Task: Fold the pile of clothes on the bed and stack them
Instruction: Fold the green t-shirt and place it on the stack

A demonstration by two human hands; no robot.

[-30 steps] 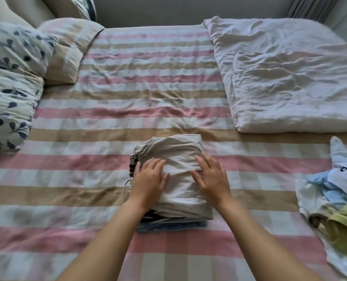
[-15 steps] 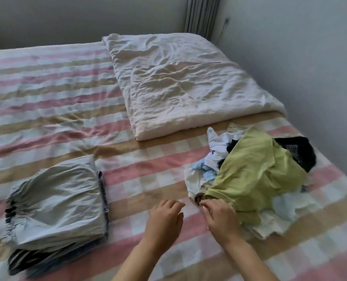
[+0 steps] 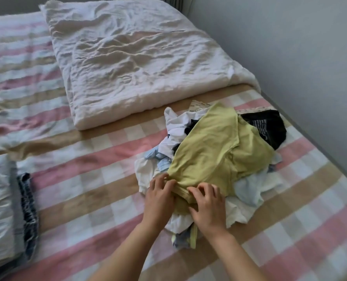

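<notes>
At the far left edge I see one stack of folded clothes (image 3: 0,209) lying on the bed (image 3: 87,169). It has a pale grey piece on top, and two more layers show at its right side, one grey-blue and one dark and patterned. The picture cuts off part of the stack, so three layers is all I can count. The bed's sheet runs in pink, tan and white bands and checks.

Further back, near the middle, there is one white duvet (image 3: 138,57), folded and creased, lying flat on the far part of the bed.

To the right of centre, well apart from the stack, is the one pile of unfolded clothes (image 3: 247,191). One yellow-green shirt (image 3: 219,151) is spread over the top. White pieces show at the pile's left and near sides, light blue pieces peek out left and right, and one black garment (image 3: 270,128) lies on its far right. I cannot count how many pieces are jumbled underneath.

Both of my hands are at the near edge of the pile. The left hand (image 3: 160,197) has its fingers curled into the hem of the yellow-green shirt. Just beside it, the right hand (image 3: 207,207) has its fingers hooked over the same hem with the thumb below.

One grey wall (image 3: 290,47) runs along the right side of the bed.
</notes>
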